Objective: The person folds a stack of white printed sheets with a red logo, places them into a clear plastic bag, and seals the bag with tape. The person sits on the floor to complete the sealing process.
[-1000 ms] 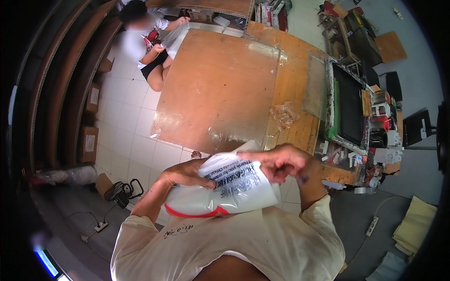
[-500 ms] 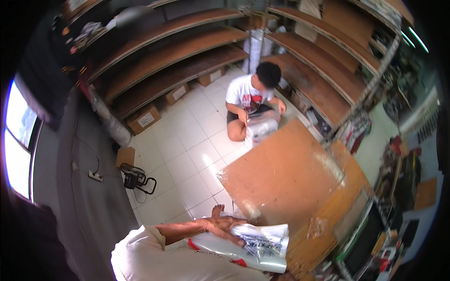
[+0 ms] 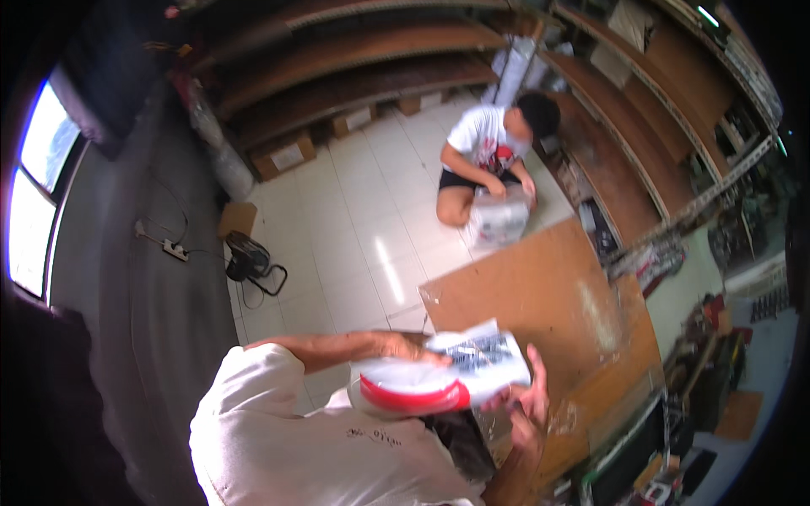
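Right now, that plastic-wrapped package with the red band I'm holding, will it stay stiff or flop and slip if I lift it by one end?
The package probably sags somewhat: its clear wrap looks loose and bulges at the red-banded end. The glossy film may be slippery, which fits the left hand resting on top while the right hand props the far end. It seems light for its size, held clear of the table.

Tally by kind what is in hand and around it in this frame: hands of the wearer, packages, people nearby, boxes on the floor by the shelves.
Wearer's hands: 2, left hand and right hand
Plastic-wrapped packages: 2, white and red package held by both hands, clear-wrapped bundle with the seated person
Other people: 1, seated person
Cardboard boxes by the shelves: 3, the nearest the large cardboard box
Total: 8
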Tool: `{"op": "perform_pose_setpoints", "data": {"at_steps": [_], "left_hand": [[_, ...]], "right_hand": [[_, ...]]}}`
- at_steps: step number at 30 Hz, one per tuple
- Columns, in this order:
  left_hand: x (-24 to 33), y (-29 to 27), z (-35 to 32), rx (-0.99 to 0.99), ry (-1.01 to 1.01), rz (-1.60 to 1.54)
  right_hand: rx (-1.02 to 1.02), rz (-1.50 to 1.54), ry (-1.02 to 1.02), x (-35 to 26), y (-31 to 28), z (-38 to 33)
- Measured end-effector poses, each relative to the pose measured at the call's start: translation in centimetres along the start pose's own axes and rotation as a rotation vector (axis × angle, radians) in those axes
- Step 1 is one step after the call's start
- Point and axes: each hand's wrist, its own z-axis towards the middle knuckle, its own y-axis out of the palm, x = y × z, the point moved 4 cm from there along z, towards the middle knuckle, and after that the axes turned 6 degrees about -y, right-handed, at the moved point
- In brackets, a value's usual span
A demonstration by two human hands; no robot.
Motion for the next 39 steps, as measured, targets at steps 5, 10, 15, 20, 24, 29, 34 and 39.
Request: {"op": "perform_pose_setpoints", "data": {"at_steps": [5, 10, 15, 20, 24, 29, 34, 39], "left_hand": [[3.8, 0.2, -2.3, 0.192, 0.365, 0.392], [3.6, -5.5, -3.8, -0.012, 0.193, 0.095], [8.1, -7.7, -11.4, 0.612, 0.621, 0.526], [8.4, -11.0, -12.4, 0.916, 0.958, 0.677], [7.2, -10.5, -15.1, 0.847, 1.073, 0.491], [2.0, -13.4, -17.2, 0.572, 1.057, -0.008], [0.8, -7.4, -21.1, 0.243, 1.145, -0.329], [2.3, -5.3, -24.2, 0.209, 1.163, -0.201]], "right_hand": [[-0.054, -0.224, 0.255, 4.0, 3.0, 2.3], [-0.243, -0.700, 0.143, 4.4, 14.0, 7.0], [-0.343, -1.178, 0.232, 5.9, 18.8, 13.9], [-0.529, -1.115, 0.073, 5.4, 24.3, 20.2], [-0.663, -1.442, -0.295, 7.9, 29.8, 14.5], [-0.294, -1.448, -0.415, 4.9, 26.8, 9.6], [-0.245, -1.605, -0.680, 1.5, 26.8, 6.9], [-0.272, -1.544, -0.889, 1.1, 24.9, 8.5]]}}
